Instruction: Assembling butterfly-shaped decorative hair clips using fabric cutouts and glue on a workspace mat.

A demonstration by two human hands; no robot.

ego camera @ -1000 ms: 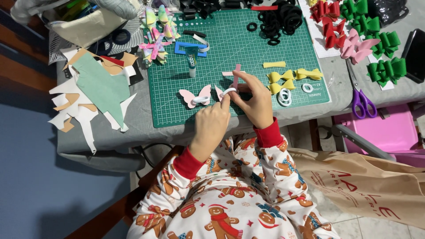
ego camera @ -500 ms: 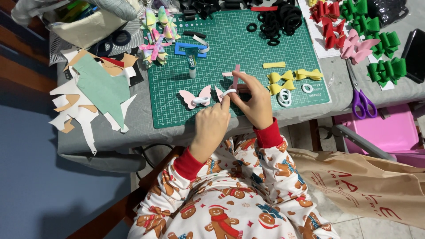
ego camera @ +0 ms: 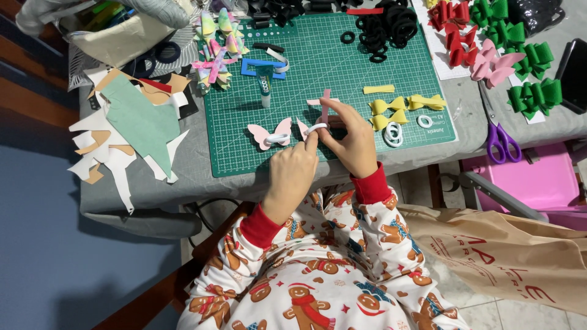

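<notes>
A craft corner seen from above, evenly and softly lit.

A worktop [ego camera: 153, 192] covered in grey cloth is seen across the upper part of the view, with a green gridded cutting mat [ego camera: 342, 73] laid on it. To the left, a blue floor [ego camera: 55, 244] is bordered by a brown wooden edge [ego camera: 24, 91]. At the right, a pink plastic piece of furniture [ego camera: 532, 183] is set beside the worktop, above pale floor tiles [ego camera: 489, 311] and a tan fabric bag [ego camera: 520, 256].

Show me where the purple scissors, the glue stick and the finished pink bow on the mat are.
purple scissors [ego camera: 502, 138]: head view, on the handles.
glue stick [ego camera: 265, 89]: head view, on its upright body.
finished pink bow [ego camera: 269, 134]: head view, on the left wing.
</notes>
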